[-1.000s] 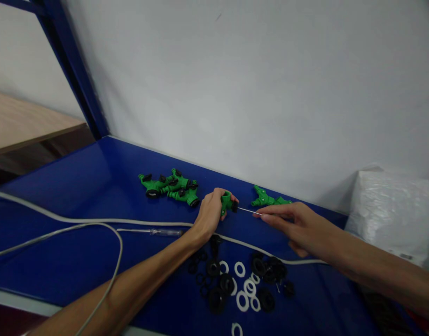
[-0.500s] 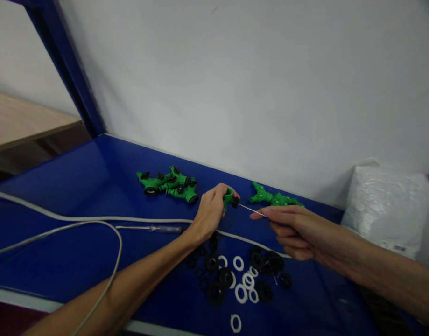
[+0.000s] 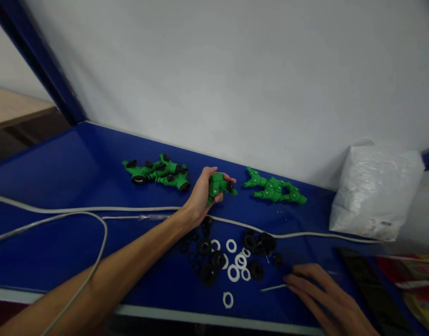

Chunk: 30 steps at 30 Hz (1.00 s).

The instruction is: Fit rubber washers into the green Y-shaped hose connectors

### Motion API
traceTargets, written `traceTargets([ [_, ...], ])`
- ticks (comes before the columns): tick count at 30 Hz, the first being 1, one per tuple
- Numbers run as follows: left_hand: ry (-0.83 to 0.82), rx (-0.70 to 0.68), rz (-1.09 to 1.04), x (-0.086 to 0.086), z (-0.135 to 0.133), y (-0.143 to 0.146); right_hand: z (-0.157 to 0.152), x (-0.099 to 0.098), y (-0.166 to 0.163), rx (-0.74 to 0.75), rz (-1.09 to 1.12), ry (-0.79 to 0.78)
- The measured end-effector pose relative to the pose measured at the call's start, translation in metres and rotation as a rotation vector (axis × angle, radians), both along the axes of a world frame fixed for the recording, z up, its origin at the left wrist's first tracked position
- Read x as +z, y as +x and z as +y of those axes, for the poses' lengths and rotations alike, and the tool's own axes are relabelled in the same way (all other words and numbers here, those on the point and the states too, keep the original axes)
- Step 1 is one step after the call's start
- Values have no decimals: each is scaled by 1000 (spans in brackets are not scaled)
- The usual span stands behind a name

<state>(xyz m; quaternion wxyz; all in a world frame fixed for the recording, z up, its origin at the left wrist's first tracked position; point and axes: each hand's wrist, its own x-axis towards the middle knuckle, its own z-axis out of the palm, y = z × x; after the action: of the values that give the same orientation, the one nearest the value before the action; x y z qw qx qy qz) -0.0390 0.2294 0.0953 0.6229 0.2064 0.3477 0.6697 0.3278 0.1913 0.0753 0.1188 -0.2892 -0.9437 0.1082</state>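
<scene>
My left hand (image 3: 199, 198) is wrapped round a green Y-shaped hose splitter (image 3: 218, 185), which has one black knob fitted on its right arm. Low over the bench at the front right, my right hand (image 3: 326, 291) has its fingers closed over the handle of a screwdriver; only the thin metal shaft (image 3: 273, 288) shows, pointing left. Loose white rings (image 3: 233, 273) and black rings (image 3: 217, 259) lie between the two hands. Small black parts (image 3: 265, 243) are heaped behind them.
Green splitters with black fittings (image 3: 177, 179) lie at the back left, bare green ones (image 3: 273, 190) at the back right. A pale cable (image 3: 130, 209) crosses the blue bench (image 3: 77, 168). Another screwdriver (image 3: 153, 217) lies beside it. A white plastic-wrapped package (image 3: 375, 191) leans at the right.
My right hand has drawn the screwdriver away from the splitter, down to the front right of the bench. My left hand still holds the splitter, now turned differently. The view has shifted.
</scene>
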Motion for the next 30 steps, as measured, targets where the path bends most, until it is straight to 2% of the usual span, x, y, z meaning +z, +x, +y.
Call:
traceTargets([
  [3,-3,-18,-24,0,1,0,-6,-11,-6,-96,82,158],
  [8,-52,-15,-55,1,2,-3,-9,-19,-18,-159,148,146],
  [15,-66,-27,-54,1,2,-1,-12,-18,-42,-372,203,197],
  [21,-53,-60,-57,-2,3,-2,-6,-23,-58,-387,233,224],
  [23,-43,-74,-63,-3,3,-2,-3,-21,-61,-378,271,208],
  [30,-52,-103,-54,-6,2,-1,4,-4,-66,-401,382,-10],
])
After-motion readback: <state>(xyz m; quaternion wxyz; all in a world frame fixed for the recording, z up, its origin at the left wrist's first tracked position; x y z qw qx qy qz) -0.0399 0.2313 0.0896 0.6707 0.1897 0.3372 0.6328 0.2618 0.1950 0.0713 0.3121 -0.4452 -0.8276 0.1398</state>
